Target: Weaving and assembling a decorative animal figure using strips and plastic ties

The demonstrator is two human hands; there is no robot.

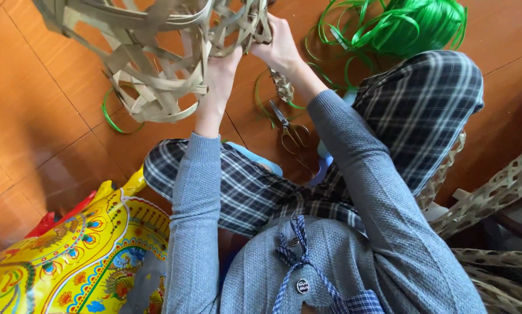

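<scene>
The woven bamboo basket (156,52) is held up over the wooden floor (34,116). The left hand (221,72) and right hand (279,43) both close on its strips at the near rim. A yellow patterned package (81,256) lies lower left.

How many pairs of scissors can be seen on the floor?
1. The scissors lie on the wooden floor, between the person's knees, just below the right hand. More may be hidden under the woven basket.
</scene>
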